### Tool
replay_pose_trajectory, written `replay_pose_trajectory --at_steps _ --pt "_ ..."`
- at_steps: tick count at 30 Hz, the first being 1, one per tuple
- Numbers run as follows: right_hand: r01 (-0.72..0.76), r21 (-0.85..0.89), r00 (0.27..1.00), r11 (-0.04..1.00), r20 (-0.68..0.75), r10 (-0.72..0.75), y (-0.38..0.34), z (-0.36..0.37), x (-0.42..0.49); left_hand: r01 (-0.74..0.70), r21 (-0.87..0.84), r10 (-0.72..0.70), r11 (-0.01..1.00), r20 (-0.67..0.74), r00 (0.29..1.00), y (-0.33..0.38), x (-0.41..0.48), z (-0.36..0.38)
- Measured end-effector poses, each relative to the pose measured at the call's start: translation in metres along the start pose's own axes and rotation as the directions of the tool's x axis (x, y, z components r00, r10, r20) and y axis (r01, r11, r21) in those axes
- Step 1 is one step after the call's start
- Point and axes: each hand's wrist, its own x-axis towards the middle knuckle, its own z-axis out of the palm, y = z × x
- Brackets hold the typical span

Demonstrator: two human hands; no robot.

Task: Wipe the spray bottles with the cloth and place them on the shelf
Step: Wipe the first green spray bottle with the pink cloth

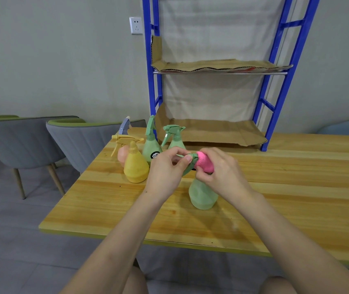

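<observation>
Now my left hand (167,168) pinches the top of the green bottle (203,194), my right hand (222,172) grips the pink cloth (204,163) on it, and the shelf (211,130) has none yet.

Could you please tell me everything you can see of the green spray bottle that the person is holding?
The green spray bottle is pale, matte-looking plastic with a rounded, pear-shaped body and a darker green trigger head. It stands on the wooden table, nearer the person than the other bottles. The left hand pinches its trigger head; the right hand presses a pink cloth against its top. Its neck is hidden.
</observation>
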Motion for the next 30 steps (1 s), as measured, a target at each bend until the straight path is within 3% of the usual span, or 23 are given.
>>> replay_pose_trajectory --at_steps 12,17,21,23,27,30 --pt "0.020 -0.007 0.997 1.000 -0.077 -0.020 -0.002 0.012 -0.004 -0.009 0.016 0.009 1.000 0.003 1.000 -0.003 0.001 -0.002" --pt "0.109 0.159 0.973 0.981 0.185 -0.138 0.019 -0.021 0.012 -0.006 0.007 0.006 1.000 0.025 1.000 -0.002 0.005 -0.003" --pt "0.022 0.242 0.940 0.970 0.325 -0.102 0.024 -0.035 0.016 0.000 0.052 -0.002 0.999 0.036 0.999 0.001 0.007 -0.001" --pt "-0.014 0.262 0.951 0.965 0.301 -0.068 0.022 -0.032 0.015 0.000 0.057 -0.002 0.998 0.023 1.000 0.001 0.006 -0.001" --pt "-0.081 0.252 0.992 0.964 0.119 0.053 0.012 -0.013 0.011 -0.005 0.088 0.006 0.996 -0.004 1.000 0.001 0.004 0.000" --pt "-0.027 0.237 1.000 0.971 0.009 0.026 0.007 -0.002 0.006 0.000 0.082 0.000 0.997 0.009 1.000 0.002 0.005 -0.001"
